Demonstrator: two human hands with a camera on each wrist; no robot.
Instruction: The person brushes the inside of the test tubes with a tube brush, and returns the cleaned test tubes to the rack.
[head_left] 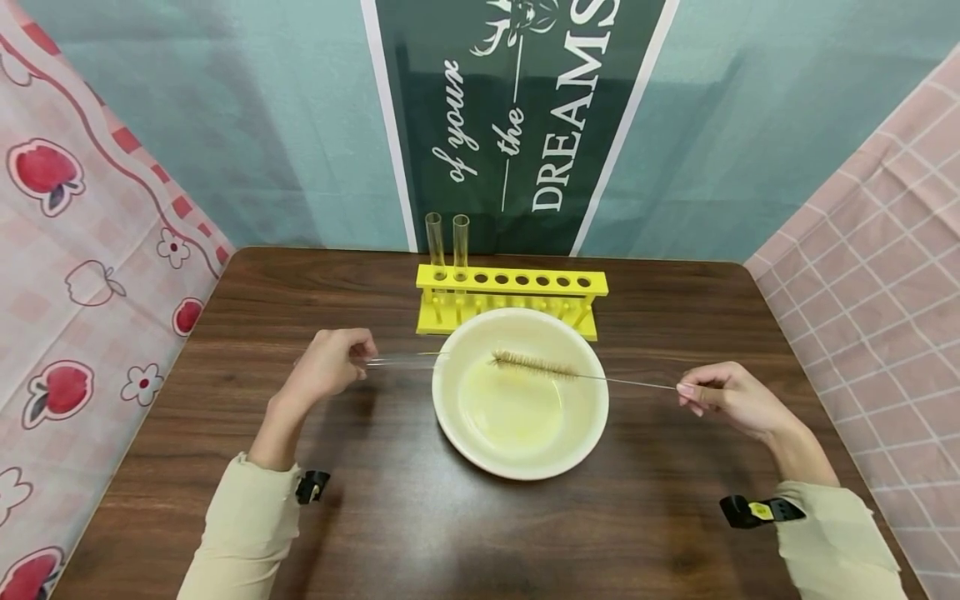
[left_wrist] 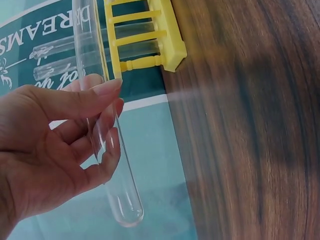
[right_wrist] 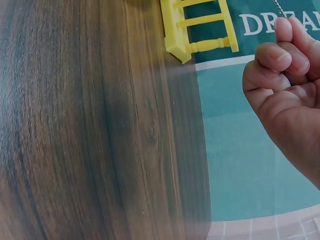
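Observation:
My left hand holds a clear glass test tube between thumb and curled fingers, left of the bowl. In the left wrist view the tube's rounded closed end points down past the fingers. My right hand pinches the thin twisted-wire handle of a test tube brush between thumb and fingertips. The brush's tan bristles hang over the white bowl, pointing left toward the tube and apart from it. Pale yellowish liquid shows in the bowl.
Behind the bowl stands a yellow test tube rack with a row of round holes. Two clear test tubes stand upright in its left end. Everything rests on a dark wooden table; printed cloths hang around it.

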